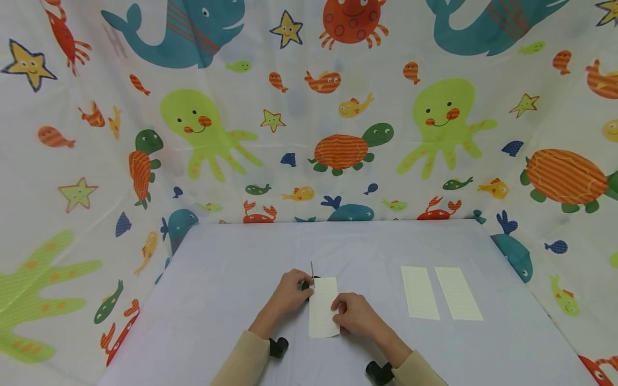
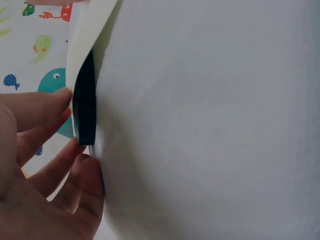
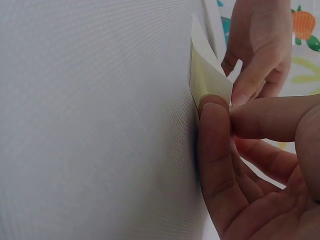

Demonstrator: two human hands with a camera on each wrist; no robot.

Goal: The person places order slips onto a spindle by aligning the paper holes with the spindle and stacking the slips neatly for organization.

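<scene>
A cream sheet of lined paper (image 1: 322, 313) lies on the white table between the hands. My left hand (image 1: 290, 292) is at its upper left edge, thumb on the paper. Its other fingers touch a black block-like thing (image 2: 86, 107) partly under the sheet, which looks like a binder clip; a thin metal piece juts from it in the head view. The paper bends over this black thing. My right hand (image 1: 357, 315) pinches the sheet's right edge between thumb and finger. In the right wrist view the paper (image 3: 212, 67) curves up off the table there.
Two more cream lined sheets, one nearer (image 1: 420, 292) and one farther right (image 1: 458, 294), lie flat side by side on the white table (image 1: 232, 257). A curtain (image 1: 299, 123) printed with sea animals hangs behind and along both sides.
</scene>
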